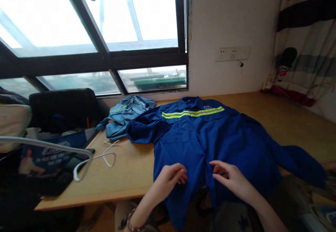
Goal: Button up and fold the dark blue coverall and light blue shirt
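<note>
A dark blue work shirt (210, 137) with a yellow reflective stripe lies spread front-up on a wooden table (126, 172), its hem hanging over the near edge. My left hand (172, 177) rests on the left front panel near the hem, fingers curled against the cloth. My right hand (228, 177) lies on the right front panel beside the open placket, fingers bent and pinching at the fabric edge.
A crumpled light blue garment (126, 114) lies at the table's back left. A white hanger (86, 160) pokes in from the left over the table edge. Dark bags (63, 109) sit left of the table. A window, a wall socket (232, 54) and a curtain stand behind.
</note>
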### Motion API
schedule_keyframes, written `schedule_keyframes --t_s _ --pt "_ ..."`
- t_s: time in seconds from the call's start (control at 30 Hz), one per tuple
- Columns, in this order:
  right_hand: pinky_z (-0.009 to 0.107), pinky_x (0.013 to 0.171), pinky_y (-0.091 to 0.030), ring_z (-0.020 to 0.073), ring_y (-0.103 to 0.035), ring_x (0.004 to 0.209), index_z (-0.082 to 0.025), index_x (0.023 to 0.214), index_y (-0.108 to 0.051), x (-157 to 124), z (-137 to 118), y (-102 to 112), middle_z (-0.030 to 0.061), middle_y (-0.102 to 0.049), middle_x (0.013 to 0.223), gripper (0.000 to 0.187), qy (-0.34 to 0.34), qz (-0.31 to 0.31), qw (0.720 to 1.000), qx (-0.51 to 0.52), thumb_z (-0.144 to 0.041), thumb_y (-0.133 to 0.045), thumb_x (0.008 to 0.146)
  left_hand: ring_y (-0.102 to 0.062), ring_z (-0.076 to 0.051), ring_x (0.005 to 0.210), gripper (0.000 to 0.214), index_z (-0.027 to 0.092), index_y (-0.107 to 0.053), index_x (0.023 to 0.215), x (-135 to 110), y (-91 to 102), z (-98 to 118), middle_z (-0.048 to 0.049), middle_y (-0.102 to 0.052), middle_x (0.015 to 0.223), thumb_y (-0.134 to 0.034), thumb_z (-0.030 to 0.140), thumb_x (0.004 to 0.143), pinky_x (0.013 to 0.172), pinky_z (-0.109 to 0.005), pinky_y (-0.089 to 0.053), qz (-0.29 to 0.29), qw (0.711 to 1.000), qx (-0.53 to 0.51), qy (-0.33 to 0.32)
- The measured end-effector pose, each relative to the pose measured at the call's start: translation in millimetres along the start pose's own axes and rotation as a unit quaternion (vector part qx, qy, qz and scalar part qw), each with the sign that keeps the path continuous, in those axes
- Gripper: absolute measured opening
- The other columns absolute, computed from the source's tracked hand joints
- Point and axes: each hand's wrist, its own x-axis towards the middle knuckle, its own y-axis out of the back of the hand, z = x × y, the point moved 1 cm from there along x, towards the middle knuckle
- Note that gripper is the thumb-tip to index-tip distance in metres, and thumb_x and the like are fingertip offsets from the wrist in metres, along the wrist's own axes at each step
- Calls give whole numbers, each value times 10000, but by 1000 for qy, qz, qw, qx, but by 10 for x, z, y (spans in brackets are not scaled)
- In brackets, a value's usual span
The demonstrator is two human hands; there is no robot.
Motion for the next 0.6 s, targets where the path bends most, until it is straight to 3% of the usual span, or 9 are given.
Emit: schedule_keyframes --t_s 0.07,0.13,0.27,0.37,0.6 --pt "373 853 -426 226 -537 972 -203 1150 -525 86 202 102 84 -595 1033 414 30 120 985 -116 -352 -489 766 -575 -170 890 334 183 -570 983 110 81 -108 -80 -623 976 -343 391 853 787 -285 -446 81 993 90 -16" --pt "475 946 -327 294 -389 1155 -269 1213 -476 130 393 169 59 -503 1219 480 37 169 959 -224 -418 -496 757 -455 -240 1115 378 211 -529 1116 208 101 -255 -106 -517 1197 -405 412 821 925 -392 -359 139 967 214 1" --pt "657 892 -225 421 -182 1237 -431 1240 -395 129 673 114 -53 -327 1368 521 -16 117 931 -346 -566 -452 740 -229 -408 1240 564 261 -436 1251 375 -4 -577 -145 -331 1358 -490 500 744 924 -609 -212 156 894 408 99" --pt "691 867 -188 451 -107 1243 -466 1261 -331 230 770 64 -76 -247 1404 553 -33 100 915 -389 -616 -412 735 -201 -418 1245 588 279 -366 1298 567 22 -752 -146 -269 1390 -421 533 770 921 -629 -168 165 861 471 105" --pt "652 906 -162 420 -129 1247 -445 1290 -288 1108 684 257 -56 -241 1407 572 -63 81 900 -425 -647 -333 756 -237 -393 1234 605 287 -317 1319 1342 659 -974 -135 -261 1393 -331 579 789 914 -612 -210 146 862 469 122"
